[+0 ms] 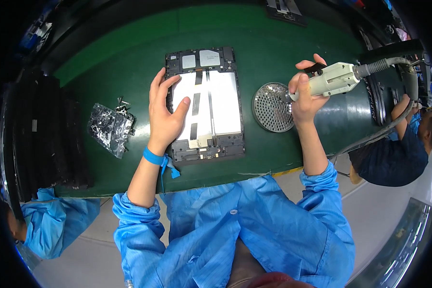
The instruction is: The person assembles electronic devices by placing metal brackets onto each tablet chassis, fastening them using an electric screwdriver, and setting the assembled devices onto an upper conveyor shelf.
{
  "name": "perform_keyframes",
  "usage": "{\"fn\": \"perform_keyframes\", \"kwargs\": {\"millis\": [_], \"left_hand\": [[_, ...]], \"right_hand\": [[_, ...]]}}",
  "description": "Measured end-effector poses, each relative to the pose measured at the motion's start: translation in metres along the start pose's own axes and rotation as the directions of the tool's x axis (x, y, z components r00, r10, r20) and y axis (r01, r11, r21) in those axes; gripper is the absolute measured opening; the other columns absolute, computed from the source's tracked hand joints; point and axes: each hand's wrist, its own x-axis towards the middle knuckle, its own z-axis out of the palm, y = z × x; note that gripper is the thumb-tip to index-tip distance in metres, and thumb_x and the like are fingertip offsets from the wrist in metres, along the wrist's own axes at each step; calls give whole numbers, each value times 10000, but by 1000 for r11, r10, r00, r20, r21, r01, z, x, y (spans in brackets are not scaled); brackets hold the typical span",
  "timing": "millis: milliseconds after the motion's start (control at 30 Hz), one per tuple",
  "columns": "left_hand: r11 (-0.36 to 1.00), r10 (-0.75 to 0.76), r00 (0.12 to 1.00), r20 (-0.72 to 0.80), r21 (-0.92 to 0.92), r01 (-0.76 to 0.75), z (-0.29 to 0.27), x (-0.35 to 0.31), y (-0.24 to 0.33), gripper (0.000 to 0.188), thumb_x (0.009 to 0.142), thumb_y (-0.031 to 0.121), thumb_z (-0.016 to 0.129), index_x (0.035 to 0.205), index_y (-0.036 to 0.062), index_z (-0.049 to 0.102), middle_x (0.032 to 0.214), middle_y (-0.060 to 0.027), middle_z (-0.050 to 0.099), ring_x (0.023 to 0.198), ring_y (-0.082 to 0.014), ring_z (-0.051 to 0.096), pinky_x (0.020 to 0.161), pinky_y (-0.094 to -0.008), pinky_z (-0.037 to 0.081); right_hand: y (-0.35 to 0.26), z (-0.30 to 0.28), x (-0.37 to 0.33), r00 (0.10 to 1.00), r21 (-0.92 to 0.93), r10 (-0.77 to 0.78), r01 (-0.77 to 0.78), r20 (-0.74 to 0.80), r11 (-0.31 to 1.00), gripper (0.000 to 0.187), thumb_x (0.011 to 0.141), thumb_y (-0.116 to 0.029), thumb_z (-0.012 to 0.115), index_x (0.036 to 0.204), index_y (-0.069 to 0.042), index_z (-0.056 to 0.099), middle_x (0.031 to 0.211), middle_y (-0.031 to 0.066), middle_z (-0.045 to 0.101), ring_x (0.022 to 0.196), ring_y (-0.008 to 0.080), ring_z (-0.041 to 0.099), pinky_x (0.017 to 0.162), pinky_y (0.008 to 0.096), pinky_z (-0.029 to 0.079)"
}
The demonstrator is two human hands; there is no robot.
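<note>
An opened tablet (227, 105) lies flat on the green bench top, its silver battery and dark inner parts facing up. My left hand (165, 120) rests over its left edge, fingers apart and thumb across the battery. My right hand (306, 103) grips a pale electric screwdriver (338, 78) tilted so that its front end is at a round metal screw tray (269, 115) full of small holes. The hand and tool cover the tray's right side, and I cannot make out the bit's tip. A blue band (153, 156) circles my left wrist.
A clear bag with small parts (109, 128) lies left of the tablet. Dark flat panels (48, 129) are stacked at the far left. The screwdriver's cable (408, 79) runs off to the right. Another device (287, 10) lies at the back. People (391, 156) sit on both sides.
</note>
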Motion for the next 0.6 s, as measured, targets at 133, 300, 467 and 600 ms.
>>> {"fn": "perform_keyframes", "kwargs": {"millis": [133, 300, 467, 600], "left_hand": [[1000, 5, 1000, 5, -1, -5, 2, 2, -2, 444, 737, 106, 640, 1169, 56, 551, 1370, -167, 384, 1242, -313, 411, 1013, -380, 347], [996, 46, 999, 13, 71, -46, 0, 3, -5, 465, 734, 96, 639, 1185, 52, 534, 1378, -176, 364, 1246, -318, 402, 1011, -381, 346], [987, 97, 994, 57, 124, -104, 5, -16, -4, 653, 681, 21, 696, 1267, 38, 409, 1389, -209, 295, 1246, -388, 325, 1034, -432, 291], [998, 53, 999, -8, 25, -52, 7, -27, 11, 483, 766, 51, 630, 1216, 22, 455, 1324, -205, 385, 1211, -368, 389, 1003, -409, 344]], "right_hand": [[-3, -2, 4, 1000, 1, -22, 23, -11, 1000, 458, 832, -33, 586, 1230, 64, 383, 940, 135, 580, 517, 101, 512, 471, 223, 419], [-2, 1, 5, 1000, -5, -28, 28, -3, 1000, 450, 831, -36, 582, 1225, 60, 387, 938, 137, 578, 505, 102, 503, 465, 221, 407], [-3, 21, 5, 999, 81, -25, 21, 41, 996, 444, 857, -36, 524, 1258, 43, 352, 955, 120, 530, 518, 94, 455, 465, 233, 391], [-17, 41, 9, 995, 129, -22, 10, 92, 992, 445, 861, -37, 515, 1263, 51, 345, 949, 126, 522, 509, 90, 446, 452, 224, 375]]}}
